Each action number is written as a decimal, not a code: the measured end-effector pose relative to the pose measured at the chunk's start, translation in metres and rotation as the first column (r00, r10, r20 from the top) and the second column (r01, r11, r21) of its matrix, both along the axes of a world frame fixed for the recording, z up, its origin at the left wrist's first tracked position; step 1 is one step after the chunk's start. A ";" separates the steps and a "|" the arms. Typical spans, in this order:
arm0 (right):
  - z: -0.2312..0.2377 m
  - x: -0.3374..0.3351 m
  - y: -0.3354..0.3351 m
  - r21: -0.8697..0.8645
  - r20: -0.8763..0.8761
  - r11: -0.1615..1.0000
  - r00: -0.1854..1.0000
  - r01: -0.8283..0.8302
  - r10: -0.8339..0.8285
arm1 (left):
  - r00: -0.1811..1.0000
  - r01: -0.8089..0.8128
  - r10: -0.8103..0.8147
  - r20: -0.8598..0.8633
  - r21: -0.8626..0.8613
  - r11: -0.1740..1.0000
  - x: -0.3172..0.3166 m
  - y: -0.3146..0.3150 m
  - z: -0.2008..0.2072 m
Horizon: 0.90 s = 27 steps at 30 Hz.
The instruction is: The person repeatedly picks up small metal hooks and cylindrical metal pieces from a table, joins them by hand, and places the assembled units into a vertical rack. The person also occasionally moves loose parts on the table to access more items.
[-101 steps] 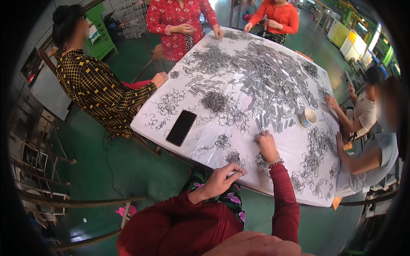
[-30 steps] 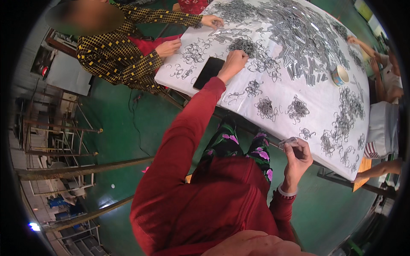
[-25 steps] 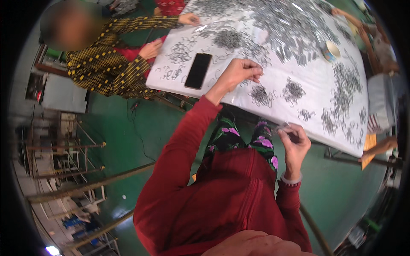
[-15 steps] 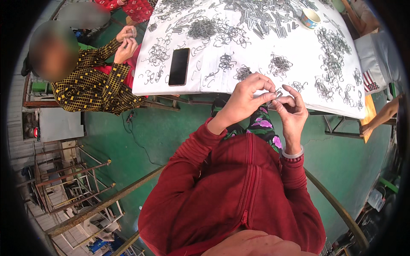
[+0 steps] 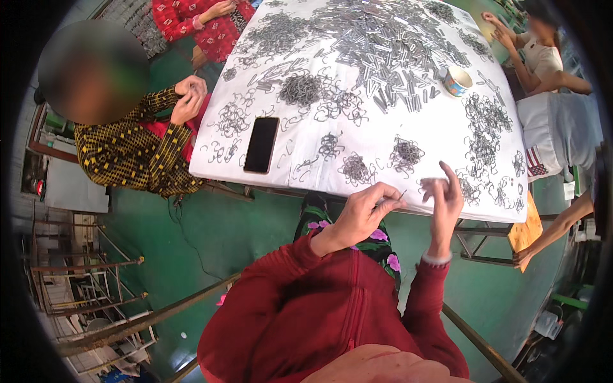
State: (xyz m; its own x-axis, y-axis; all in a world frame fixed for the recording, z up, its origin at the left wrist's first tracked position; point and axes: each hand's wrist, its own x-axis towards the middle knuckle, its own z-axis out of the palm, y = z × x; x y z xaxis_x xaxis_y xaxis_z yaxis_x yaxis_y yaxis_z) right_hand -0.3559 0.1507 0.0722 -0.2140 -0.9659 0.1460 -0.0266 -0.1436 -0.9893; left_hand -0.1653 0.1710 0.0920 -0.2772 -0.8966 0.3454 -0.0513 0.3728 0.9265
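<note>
My left hand (image 5: 365, 216) is at the near edge of the white-covered table (image 5: 300, 169), thumb and forefinger pinched on a thin dark piece (image 5: 402, 195) whose tip sticks out. My right hand (image 5: 444, 203) is just to its right, apart from it, index finger stretched up and the other fingers loosely bent; I see nothing in it. Beyond my hands are small heaps of dark curved hook-like pieces (image 5: 356, 170), with another such heap (image 5: 406, 155) a little farther right. Whether the pinched piece is one of these is too small to tell.
A black phone (image 5: 262, 145) lies left of the heaps. Straight grey strips (image 5: 399, 60) cover the far middle, with a paper cup (image 5: 458, 82) beside them. Co-workers sit left and right; one in a checked shirt (image 5: 128, 150) works close by. A wooden stool (image 5: 527, 233) stands right.
My hands were together at a small piece; now my right hand has drawn away to the right with its fingers opened. The view has shifted, so the table sits lower.
</note>
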 end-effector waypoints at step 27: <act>-0.019 -0.005 -0.128 0.164 0.046 0.964 0.977 -0.211 0.207 | 1.000 -0.016 0.016 0.003 0.037 0.999 0.011 0.008 -0.001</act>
State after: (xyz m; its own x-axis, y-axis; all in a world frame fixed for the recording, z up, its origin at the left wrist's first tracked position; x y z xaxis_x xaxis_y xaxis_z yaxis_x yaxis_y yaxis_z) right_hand -0.3605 0.0223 0.0535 -0.0063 -0.9997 -0.0241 0.0143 0.0240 -0.9996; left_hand -0.1541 0.1791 0.0906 -0.2632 -0.9133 0.3108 -0.0596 0.3370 0.9396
